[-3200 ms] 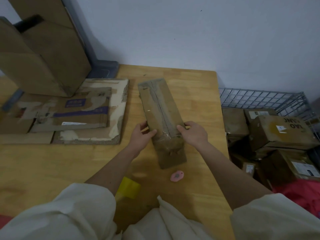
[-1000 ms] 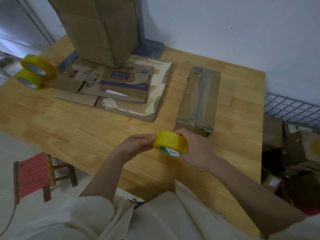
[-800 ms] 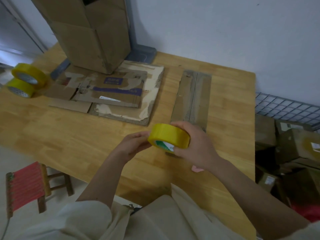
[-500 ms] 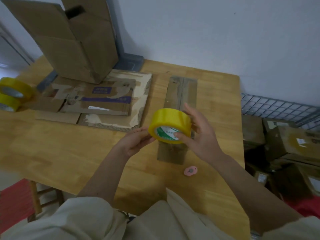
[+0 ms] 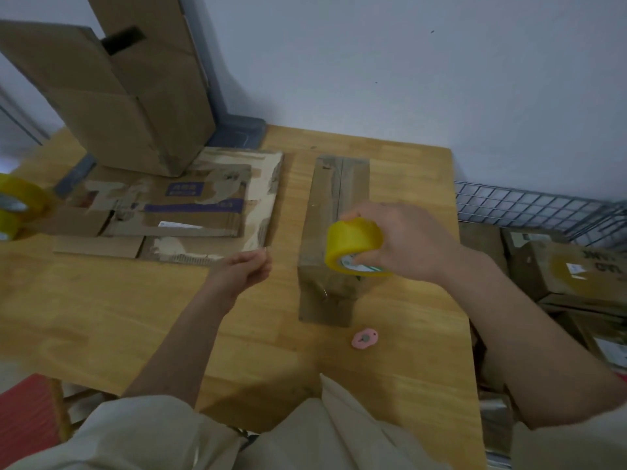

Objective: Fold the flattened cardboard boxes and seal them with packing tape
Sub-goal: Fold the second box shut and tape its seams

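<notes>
A long narrow folded cardboard box [image 5: 334,198] lies on the wooden table [image 5: 101,300], running away from me. My right hand [image 5: 410,239] grips a yellow roll of packing tape [image 5: 351,244] just above the box's near half. My left hand [image 5: 242,271] hovers to the left of the box, its fingertips pinched together, seemingly on the free end of the clear tape; the strip itself is barely visible. A stack of flattened cardboard boxes [image 5: 190,205] lies to the left.
A small pink cutter [image 5: 364,338] lies by the box's near end. A tall upright carton [image 5: 129,96] stands at the back left, with more yellow tape rolls [image 5: 17,205] at the left edge. A wire basket [image 5: 543,205] of parcels is at the right and a red stool [image 5: 27,418] at the lower left.
My right hand has tipped the roll and lowered it over the box. My left hand has left the roll and drawn away to the left with pinched fingers.
</notes>
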